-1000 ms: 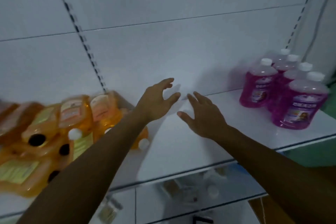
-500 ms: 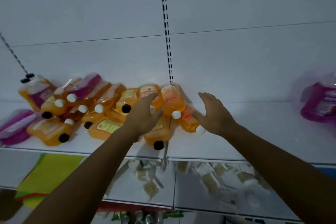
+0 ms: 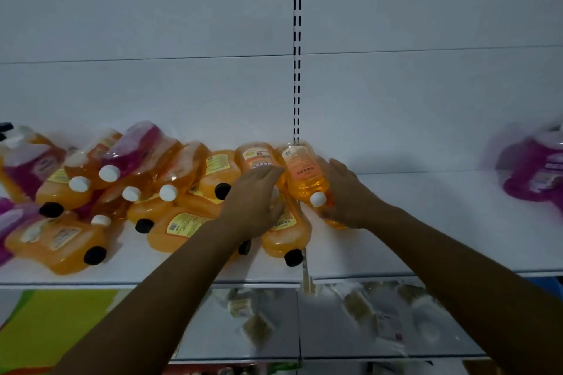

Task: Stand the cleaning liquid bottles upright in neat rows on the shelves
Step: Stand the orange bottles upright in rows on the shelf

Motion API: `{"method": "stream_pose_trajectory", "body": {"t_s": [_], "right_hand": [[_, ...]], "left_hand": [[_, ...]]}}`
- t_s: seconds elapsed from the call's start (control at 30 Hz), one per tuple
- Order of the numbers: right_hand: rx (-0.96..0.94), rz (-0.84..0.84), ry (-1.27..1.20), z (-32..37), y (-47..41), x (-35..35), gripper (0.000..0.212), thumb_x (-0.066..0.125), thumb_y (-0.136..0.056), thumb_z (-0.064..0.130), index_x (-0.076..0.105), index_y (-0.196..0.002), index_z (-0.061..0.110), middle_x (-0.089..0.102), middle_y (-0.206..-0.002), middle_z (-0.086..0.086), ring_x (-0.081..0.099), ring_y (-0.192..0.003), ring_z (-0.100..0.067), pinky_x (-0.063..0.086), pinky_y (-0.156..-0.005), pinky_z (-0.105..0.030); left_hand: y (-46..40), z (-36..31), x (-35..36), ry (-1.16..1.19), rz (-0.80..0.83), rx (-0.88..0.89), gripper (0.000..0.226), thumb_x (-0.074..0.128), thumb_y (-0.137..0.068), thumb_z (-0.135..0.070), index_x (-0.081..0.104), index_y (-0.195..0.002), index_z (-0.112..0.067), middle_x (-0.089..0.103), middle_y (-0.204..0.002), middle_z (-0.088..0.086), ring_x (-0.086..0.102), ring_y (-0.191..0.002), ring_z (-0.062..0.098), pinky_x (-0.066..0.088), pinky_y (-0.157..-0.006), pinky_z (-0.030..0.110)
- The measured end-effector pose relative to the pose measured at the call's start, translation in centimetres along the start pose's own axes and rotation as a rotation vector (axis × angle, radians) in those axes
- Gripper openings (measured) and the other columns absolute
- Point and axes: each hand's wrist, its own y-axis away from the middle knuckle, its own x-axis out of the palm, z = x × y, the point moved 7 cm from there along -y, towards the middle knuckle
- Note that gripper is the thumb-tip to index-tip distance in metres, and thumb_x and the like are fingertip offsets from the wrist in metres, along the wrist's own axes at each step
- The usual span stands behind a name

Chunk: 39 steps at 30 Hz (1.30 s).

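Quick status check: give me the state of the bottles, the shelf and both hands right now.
Orange bottle with white cap: lying tilted, right hand on it.
Orange bottle pile: lying on their sides, jumbled.
Purple bottles in the pile: lying down.
Purple bottles at right: blurred, pose unclear.
Shelf: bare right of the pile.
Left hand: on the pile, grip unclear.
Right hand: curled round the white-capped bottle.
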Motion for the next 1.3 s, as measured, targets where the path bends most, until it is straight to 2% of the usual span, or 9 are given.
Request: {"method": "stream_pose_trajectory", "body": {"t_s": [0.07,0.17,0.33,0.73,0.83,0.9,1.07,1.17,1.3], "right_hand": [[0.009,-0.001,-0.032,0.0,0.4,-0.6,0.109,0.079,-0.071,0.038,0.007,-0.151,0.025,0.026,-0.152,-0.009,0.026,-0.139,-0.033,0.031,-0.110,-0.054],[-0.020,0.012,-0.103,0.3,1.1,-1.6,0.093,0.075,-0.081,0.025,0.015,-0.151,0.014,0.033,-0.150,-0.011,0.031,-0.137,-0.028,0.026,-0.107,-0.033],[-0.006,0.092,-0.301,-0.7,1.1,-1.7,0.076,0.072,-0.085,0.013,0.026,-0.146,0.013,0.046,-0.137,-0.002,0.046,-0.111,-0.010,0.036,-0.071,0.004],[-0.041,0.042,-0.465,-2.4,-1.1,-0.6,0.051,0.053,-0.097,0.017,0.035,-0.144,0.026,0.049,-0.138,0.000,0.048,-0.114,-0.012,0.039,-0.089,-0.025],[0.001,0.020,-0.447,-3.5,-1.6,-0.2,0.051,0.050,-0.098,0.017,0.032,-0.146,0.023,0.047,-0.142,-0.003,0.048,-0.124,-0.020,0.038,-0.092,-0.026],[0.002,-0.026,-0.446,-3.6,-1.6,-0.5,0.052,0.050,-0.099,0.017,0.031,-0.147,0.020,0.046,-0.143,-0.002,0.045,-0.127,-0.017,0.035,-0.093,-0.023],[-0.065,-0.058,-0.543,-2.5,-1.6,-1.3,0.067,0.066,-0.091,0.024,0.029,-0.147,0.024,0.045,-0.135,0.009,0.040,-0.117,-0.003,0.039,-0.084,-0.013],[-0.072,0.021,-0.784,-1.5,-1.3,-1.1,0.066,0.072,-0.085,0.018,0.036,-0.140,0.028,0.056,-0.122,0.016,0.057,-0.111,-0.002,0.051,-0.076,-0.016],[-0.115,0.086,-0.870,0.3,-0.6,-1.2,0.043,0.070,-0.087,0.015,0.051,-0.121,0.034,0.065,-0.113,0.013,0.063,-0.103,0.000,0.055,-0.083,-0.021]], "left_hand": [[-0.8,-0.7,0.7,-0.032,0.015,0.048,0.070,0.064,-0.087,-0.035,0.033,-0.148,-0.020,0.040,-0.150,0.004,0.035,-0.139,0.024,0.029,-0.114,0.041],[-2.0,-1.8,1.8,-0.045,0.026,0.090,0.074,0.064,-0.086,-0.038,0.030,-0.149,-0.021,0.036,-0.152,0.003,0.031,-0.141,0.025,0.023,-0.117,0.045],[-4.0,-3.2,3.9,-0.198,0.070,0.111,0.085,0.063,-0.086,-0.050,0.015,-0.152,-0.025,0.021,-0.159,0.002,0.017,-0.146,0.024,0.014,-0.119,0.044],[-6.0,-3.6,5.9,-0.445,0.091,0.118,0.087,0.062,-0.089,-0.044,0.009,-0.153,-0.018,0.015,-0.160,0.013,0.017,-0.146,0.036,0.027,-0.113,0.050],[-5.5,-3.7,4.8,-0.277,0.085,0.095,0.089,0.066,-0.088,-0.042,0.011,-0.154,-0.020,0.012,-0.162,0.006,0.016,-0.147,0.030,0.033,-0.111,0.047],[-5.2,-3.7,3.1,-0.078,0.001,0.050,0.087,0.070,-0.085,-0.038,0.018,-0.152,-0.020,0.026,-0.158,0.004,0.034,-0.140,0.027,0.045,-0.100,0.043],[-4.5,-1.6,-2.0,0.685,-0.196,-0.151,0.055,0.075,-0.070,-0.038,0.061,-0.118,-0.016,0.069,-0.106,-0.004,0.067,-0.094,0.013,0.055,-0.076,0.028],[-3.4,-0.5,-3.6,0.895,-0.228,-0.287,0.019,0.071,-0.084,-0.022,0.063,-0.101,-0.021,0.072,-0.096,0.000,0.071,-0.085,0.014,0.058,-0.072,0.031],[-1.4,1.0,-4.5,1.086,-0.306,-0.450,0.025,0.066,-0.089,-0.022,0.058,-0.109,-0.009,0.071,-0.098,0.009,0.072,-0.085,0.022,0.059,-0.070,0.031]]}}
